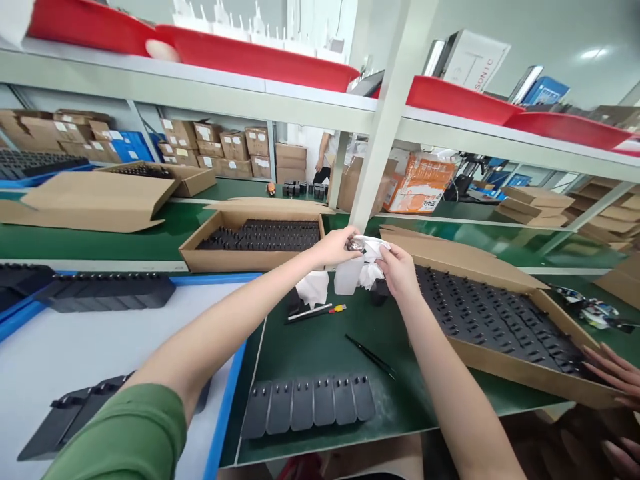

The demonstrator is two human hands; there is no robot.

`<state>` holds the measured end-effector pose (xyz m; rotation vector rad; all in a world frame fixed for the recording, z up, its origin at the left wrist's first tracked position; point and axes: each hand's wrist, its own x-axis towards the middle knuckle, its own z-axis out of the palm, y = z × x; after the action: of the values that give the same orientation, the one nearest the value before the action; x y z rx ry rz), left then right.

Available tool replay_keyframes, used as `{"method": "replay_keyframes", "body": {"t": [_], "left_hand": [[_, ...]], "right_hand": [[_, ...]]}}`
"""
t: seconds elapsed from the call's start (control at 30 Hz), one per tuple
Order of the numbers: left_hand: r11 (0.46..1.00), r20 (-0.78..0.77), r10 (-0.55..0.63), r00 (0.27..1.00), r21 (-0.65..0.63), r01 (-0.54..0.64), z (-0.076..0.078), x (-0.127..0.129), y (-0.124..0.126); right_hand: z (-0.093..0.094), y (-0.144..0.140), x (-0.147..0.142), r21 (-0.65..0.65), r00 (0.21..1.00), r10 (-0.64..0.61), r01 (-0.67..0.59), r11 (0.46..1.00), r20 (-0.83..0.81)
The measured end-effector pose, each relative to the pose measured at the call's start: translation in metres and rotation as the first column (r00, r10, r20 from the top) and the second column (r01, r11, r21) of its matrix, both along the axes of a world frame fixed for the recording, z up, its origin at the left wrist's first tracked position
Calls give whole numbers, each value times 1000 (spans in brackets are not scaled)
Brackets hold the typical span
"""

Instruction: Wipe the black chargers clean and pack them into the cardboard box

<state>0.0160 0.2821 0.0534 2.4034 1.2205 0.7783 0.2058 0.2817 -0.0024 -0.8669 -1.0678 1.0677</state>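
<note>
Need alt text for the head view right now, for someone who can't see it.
Both hands meet above a green bench: the left hand and right hand hold a small dark part in a white cloth. Below lie tweezers and a row of black parts; a cardboard box of black parts sits right.

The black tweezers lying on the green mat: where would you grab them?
Take the tweezers near the middle of their thin length, pinching across the narrow sides from above. They lie flat and slanted on the mat, clear of the row of black parts.
</note>
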Motion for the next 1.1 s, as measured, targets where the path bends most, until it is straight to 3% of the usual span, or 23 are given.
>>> {"method": "replay_keyframes", "body": {"t": [0.2,0.37,0.57,0.73,0.9,1.1], "left_hand": [[999,56,-30,998,45,28,-1,1,5],[991,100,-49,994,130,35,-4,1,4],[969,157,-50,986,249,10,-21,4,-2],[956,206,36,978,278,-93,-44,4,-12],[973,236,153,960,132,-187,-69,-2,-10],[978,82,154,985,-153,-140,-83,3,0]], "right_hand": [[11,9,11,14,989,-96,98,995,-109],[1,14,7,41,991,-104,107,993,-84],[-8,17,-19,188,989,-124,107,976,81],[-6,10,-33,315,944,-53,-55,948,325],[-3,0,-18,379,857,-21,-205,903,514],[-5,1,-7,394,817,24,-304,867,576]]}}
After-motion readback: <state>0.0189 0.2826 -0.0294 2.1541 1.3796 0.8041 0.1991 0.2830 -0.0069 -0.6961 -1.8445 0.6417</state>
